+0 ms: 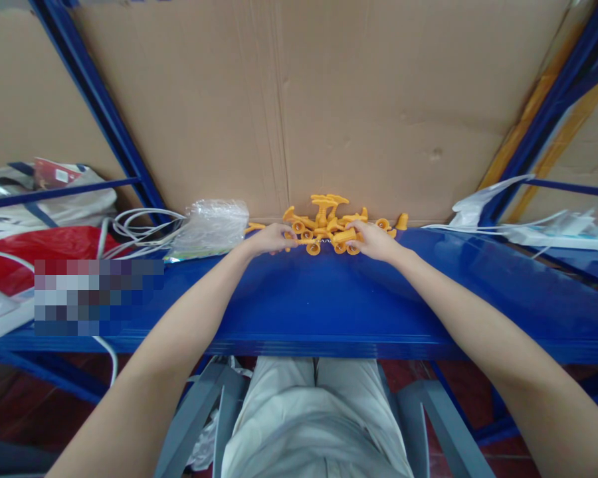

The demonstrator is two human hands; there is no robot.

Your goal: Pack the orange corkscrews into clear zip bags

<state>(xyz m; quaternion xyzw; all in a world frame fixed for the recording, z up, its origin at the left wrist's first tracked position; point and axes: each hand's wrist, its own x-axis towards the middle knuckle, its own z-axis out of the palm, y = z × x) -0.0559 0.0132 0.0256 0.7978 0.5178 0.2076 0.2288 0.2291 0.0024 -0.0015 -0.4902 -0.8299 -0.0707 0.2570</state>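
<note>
Cylinder [343,236] against right grip [375,241]

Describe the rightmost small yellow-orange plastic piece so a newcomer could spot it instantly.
From the glossy blue tabletop, look back to the brown cardboard wall. Before it lies a yellow-orange plastic pile; past the bare right hand, the small stubby piece sits farthest right of all.
</note>
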